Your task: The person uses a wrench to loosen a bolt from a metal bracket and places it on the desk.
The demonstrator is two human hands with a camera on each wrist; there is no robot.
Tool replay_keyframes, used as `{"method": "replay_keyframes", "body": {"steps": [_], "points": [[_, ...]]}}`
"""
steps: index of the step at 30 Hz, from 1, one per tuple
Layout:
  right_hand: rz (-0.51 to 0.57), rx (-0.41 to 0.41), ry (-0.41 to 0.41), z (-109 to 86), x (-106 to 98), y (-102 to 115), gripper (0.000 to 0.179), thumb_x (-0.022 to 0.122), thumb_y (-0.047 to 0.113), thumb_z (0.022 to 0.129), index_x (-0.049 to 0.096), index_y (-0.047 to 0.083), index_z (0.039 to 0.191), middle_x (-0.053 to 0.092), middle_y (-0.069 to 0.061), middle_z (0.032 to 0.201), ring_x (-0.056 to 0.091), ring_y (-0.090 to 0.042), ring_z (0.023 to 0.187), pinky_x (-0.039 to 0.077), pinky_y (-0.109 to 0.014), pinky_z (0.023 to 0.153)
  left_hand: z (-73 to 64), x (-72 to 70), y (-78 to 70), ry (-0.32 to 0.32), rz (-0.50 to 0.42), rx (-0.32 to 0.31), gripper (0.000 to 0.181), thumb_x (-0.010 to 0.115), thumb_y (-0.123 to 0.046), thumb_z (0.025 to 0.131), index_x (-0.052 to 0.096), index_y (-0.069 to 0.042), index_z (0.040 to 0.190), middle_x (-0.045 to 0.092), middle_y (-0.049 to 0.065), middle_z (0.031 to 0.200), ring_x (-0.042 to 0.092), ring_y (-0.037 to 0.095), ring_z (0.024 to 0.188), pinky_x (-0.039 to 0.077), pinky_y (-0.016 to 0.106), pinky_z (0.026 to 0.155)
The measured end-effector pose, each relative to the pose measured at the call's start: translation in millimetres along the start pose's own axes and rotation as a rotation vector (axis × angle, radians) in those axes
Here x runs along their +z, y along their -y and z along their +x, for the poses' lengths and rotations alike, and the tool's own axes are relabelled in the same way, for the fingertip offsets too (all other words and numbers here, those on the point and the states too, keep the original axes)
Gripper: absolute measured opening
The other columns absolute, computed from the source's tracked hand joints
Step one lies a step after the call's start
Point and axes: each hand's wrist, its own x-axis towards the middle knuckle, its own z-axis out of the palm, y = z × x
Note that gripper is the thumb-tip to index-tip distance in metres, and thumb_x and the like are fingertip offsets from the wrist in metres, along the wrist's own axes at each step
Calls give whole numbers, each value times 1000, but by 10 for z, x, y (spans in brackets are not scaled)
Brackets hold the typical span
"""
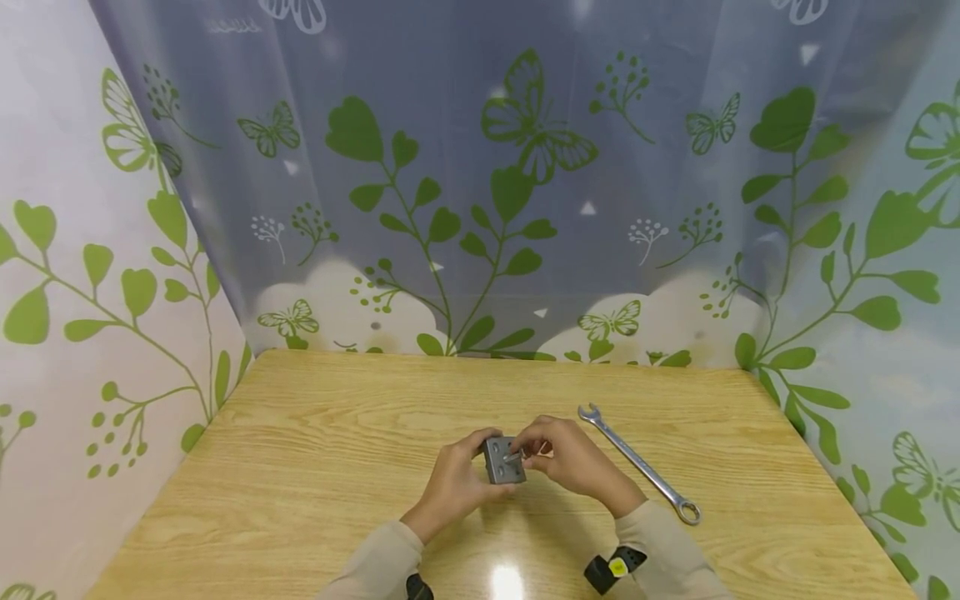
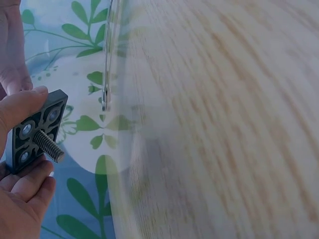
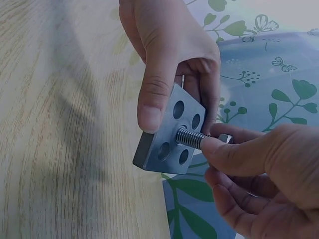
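My left hand (image 1: 456,482) grips a square grey plate (image 1: 495,467) by its edges, above the wooden table. Several round holes surround the plate's centre in the right wrist view. A threaded bolt (image 3: 193,138) passes through the middle of the plate, and its threaded end (image 2: 49,146) sticks out on the far side. My right hand (image 1: 570,458) pinches the bolt between thumb and fingers, close to its hex head (image 3: 226,138). Some length of thread shows between those fingertips and the plate. To the right of both hands lies a combination wrench (image 1: 637,461).
The wood-grain table (image 1: 337,433) extends around the hands. Behind it and at both sides hang sheets (image 1: 465,275) printed with green leaves and butterflies. A black strap with a small device (image 1: 617,568) is worn at the right wrist.
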Motion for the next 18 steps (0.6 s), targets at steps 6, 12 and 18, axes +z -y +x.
{"method": "replay_keyframes", "body": {"steps": [6,12,18], "points": [[15,16,21,3,2,-4,24,73,2,83,71,9,106,63,2,91,56,-9,77,55,-35,71,-2,8,9,-7,-5,20,68,88,-17,68,56,-3,126,65,13,121,63,26,112,53,40,94],[20,113,56,2,29,-27,39,66,33,91,64,3,117,68,-4,93,62,-14,80,54,-29,68,-5,12,15,-11,-17,25,67,88,-12,67,56,-1,126,65,13,120,63,26,111,53,40,94],[52,222,4,-3,78,-27,48,48,45,99,72,4,89,65,-2,73,57,-11,61,49,-28,53,-3,15,16,-6,-18,17,68,88,-13,67,56,-1,126,65,13,121,63,27,112,52,39,95]]}}
